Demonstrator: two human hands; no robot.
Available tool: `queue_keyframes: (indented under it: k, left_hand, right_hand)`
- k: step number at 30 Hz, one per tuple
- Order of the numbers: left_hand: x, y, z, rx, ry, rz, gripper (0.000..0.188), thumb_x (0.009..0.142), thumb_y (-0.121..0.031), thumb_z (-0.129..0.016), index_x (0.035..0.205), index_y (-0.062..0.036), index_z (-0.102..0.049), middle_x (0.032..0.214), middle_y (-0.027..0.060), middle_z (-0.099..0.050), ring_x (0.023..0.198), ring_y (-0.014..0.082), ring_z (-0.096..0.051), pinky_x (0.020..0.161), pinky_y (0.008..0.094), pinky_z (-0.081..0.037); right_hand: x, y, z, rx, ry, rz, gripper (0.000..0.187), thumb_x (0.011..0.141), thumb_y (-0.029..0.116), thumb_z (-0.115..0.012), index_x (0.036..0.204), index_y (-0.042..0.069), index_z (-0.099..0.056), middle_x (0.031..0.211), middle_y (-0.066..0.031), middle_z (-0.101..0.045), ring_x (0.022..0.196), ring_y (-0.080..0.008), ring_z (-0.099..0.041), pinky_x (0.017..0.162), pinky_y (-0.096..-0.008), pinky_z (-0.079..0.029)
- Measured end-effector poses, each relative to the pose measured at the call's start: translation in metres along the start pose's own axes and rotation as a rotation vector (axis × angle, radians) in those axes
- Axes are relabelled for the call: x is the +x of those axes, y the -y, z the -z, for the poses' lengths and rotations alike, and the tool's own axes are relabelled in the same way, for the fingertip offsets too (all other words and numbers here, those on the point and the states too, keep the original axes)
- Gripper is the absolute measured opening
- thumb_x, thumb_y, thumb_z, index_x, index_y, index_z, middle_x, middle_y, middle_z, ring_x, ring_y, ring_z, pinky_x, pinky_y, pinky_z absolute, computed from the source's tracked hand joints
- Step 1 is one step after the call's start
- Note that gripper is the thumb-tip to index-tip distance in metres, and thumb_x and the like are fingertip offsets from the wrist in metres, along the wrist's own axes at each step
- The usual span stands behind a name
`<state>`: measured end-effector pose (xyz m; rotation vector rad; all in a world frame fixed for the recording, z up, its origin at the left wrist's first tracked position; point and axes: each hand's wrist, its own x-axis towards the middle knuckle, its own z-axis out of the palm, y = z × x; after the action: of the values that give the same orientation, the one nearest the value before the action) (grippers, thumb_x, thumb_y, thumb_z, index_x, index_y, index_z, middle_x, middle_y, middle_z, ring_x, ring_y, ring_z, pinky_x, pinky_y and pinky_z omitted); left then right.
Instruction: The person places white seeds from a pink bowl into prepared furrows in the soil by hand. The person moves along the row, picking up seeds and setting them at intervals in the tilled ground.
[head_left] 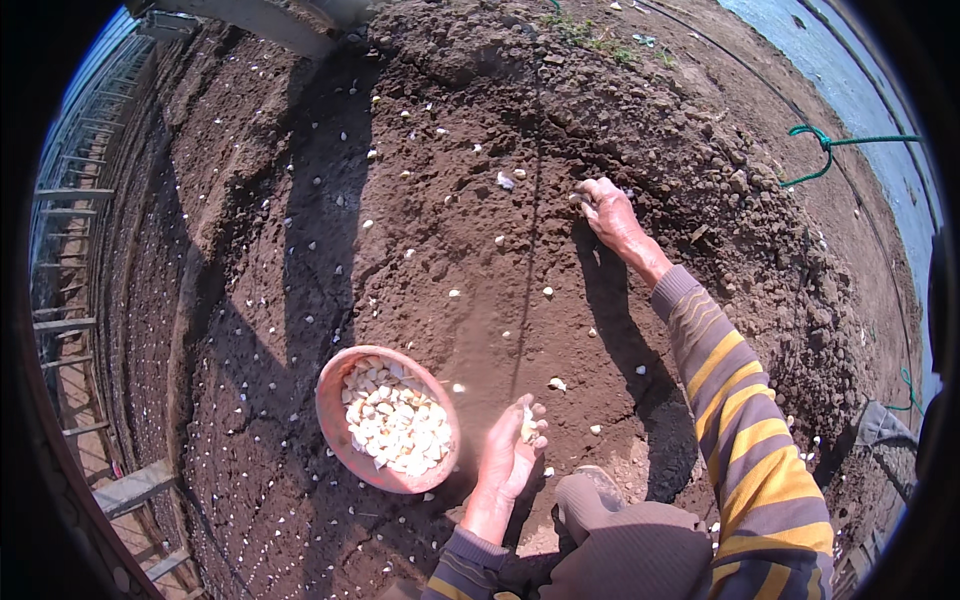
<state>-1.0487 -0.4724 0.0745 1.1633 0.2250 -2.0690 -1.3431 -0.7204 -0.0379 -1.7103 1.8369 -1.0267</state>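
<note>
My right hand (612,217) reaches out over the dark soil (470,320), its fingers pinched together around a small pale piece that looks like a garlic clove (577,198). Closer to me, my left hand (508,452) is turned palm up, with its fingers curled around several garlic cloves (528,428). Just left of it stands a reddish plastic bowl (329,420), tilted slightly. Peeled-looking, cream-coloured garlic cloves (398,418) heap inside it. Single cloves dot the soil in loose rows, one (557,384) lying a little beyond my left hand.
A thin dark line, a string or its shadow, crosses the soil. Clods (740,215) edge the bed on the right, past which run a green rope (828,143) and pale sheeting (800,50). Ladder-like slats (135,487) line the left. My knee (630,540) is below.
</note>
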Motion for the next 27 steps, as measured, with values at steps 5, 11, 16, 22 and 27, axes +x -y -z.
queue_keyframes:
  k: [5, 11, 16, 22, 27]
  left_hand:
    - [0.004, 0.002, -0.007, 0.02, -0.024, 0.0, 0.03, 0.097, -0.021, -0.059, 0.123, -0.005, -0.057, 0.106, 0.0092, -0.063, 0.087, 0.0171, -0.062, 0.067, 0.0278, -0.052]
    - [0.009, 0.005, -0.009, 0.008, -0.009, 0.009, 0.032, 0.098, -0.021, -0.056, 0.125, -0.0042, -0.056, 0.108, 0.0098, -0.063, 0.09, 0.0187, -0.061, 0.071, 0.0297, -0.052]
    - [0.019, 0.008, -0.008, -0.045, 0.041, -0.004, 0.036, 0.101, -0.022, -0.05, 0.132, -0.0038, -0.05, 0.113, 0.0111, -0.062, 0.098, 0.02, -0.06, 0.075, 0.0302, -0.051]
    - [0.022, 0.0, -0.013, -0.074, 0.122, -0.039, 0.041, 0.101, -0.034, -0.049, 0.133, -0.0082, -0.049, 0.123, 0.0111, -0.057, 0.11, 0.0222, -0.056, 0.088, 0.0347, -0.048]
    - [0.021, -0.011, -0.01, -0.004, 0.108, -0.134, 0.048, 0.103, -0.043, -0.037, 0.138, -0.0122, -0.047, 0.131, 0.0099, -0.053, 0.117, 0.0224, -0.052, 0.098, 0.039, -0.043]
  right_hand:
    - [0.006, 0.003, 0.004, -0.245, 0.001, 0.194, 0.012, 0.084, -0.001, -0.058, 0.094, 0.003, -0.053, 0.093, -0.0173, -0.055, 0.083, -0.0348, -0.06, 0.067, -0.044, -0.048]
    - [0.014, 0.021, 0.005, -0.51, 0.163, 0.25, 0.013, 0.078, -0.002, -0.057, 0.09, 0.003, -0.055, 0.093, -0.0177, -0.056, 0.089, -0.0357, -0.061, 0.076, -0.0446, -0.053]
    - [0.014, 0.017, -0.01, -0.767, 0.256, 0.391, 0.007, 0.076, 0.004, -0.061, 0.082, 0.002, -0.063, 0.092, -0.0138, -0.057, 0.089, -0.0281, -0.06, 0.074, -0.0383, -0.052]
    - [0.02, 0.015, -0.019, -0.857, 0.273, 0.379, 0.007, 0.076, 0.004, -0.061, 0.082, 0.002, -0.065, 0.093, -0.0127, -0.058, 0.089, -0.0265, -0.06, 0.073, -0.0362, -0.052]
    - [-0.03, 0.06, -0.003, -0.602, 0.156, 0.342, 0.014, 0.076, 0.0, -0.058, 0.089, 0.001, -0.056, 0.095, -0.0175, -0.053, 0.09, -0.0333, -0.059, 0.073, -0.0421, -0.051]
